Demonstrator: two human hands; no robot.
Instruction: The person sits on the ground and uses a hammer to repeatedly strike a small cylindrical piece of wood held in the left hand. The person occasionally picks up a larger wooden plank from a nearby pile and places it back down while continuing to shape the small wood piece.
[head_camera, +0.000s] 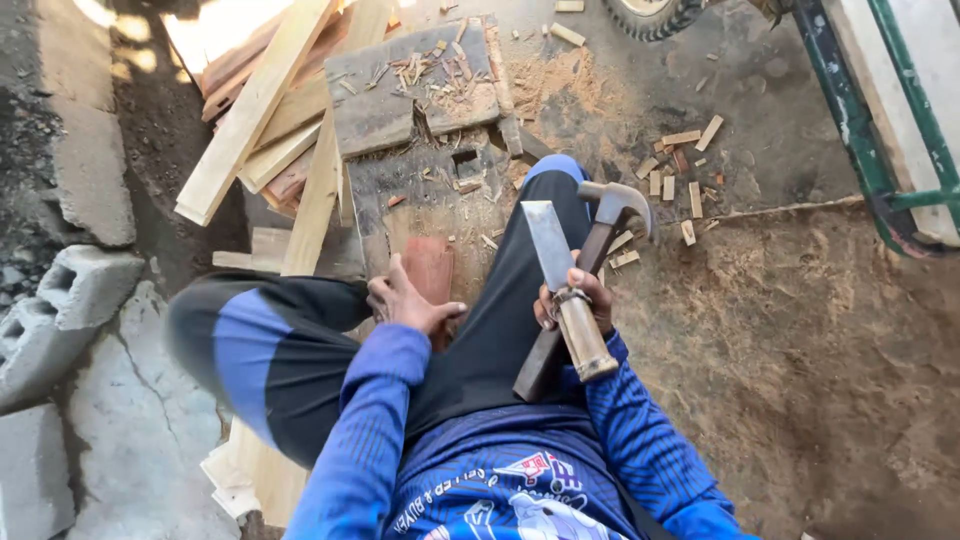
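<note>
Over the lap, right hand (575, 300) grips chisel (560, 275) and hammer (590, 260) (crossed); left hand (405, 300) clasps a reddish block (430, 265).

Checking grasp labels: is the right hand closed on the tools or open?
Closed. The right hand wraps both the chisel handle and the hammer handle together, fingers curled around them, tool heads pointing away.

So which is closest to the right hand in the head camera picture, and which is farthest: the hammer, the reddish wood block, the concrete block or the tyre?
From the right hand:
1. Hammer: held in that hand with the chisel, head pointing up.
2. Reddish wood block: just across the leg, by the left hand.
3. Tyre and concrete block: both far off, top edge and far left; too close to call.
</note>
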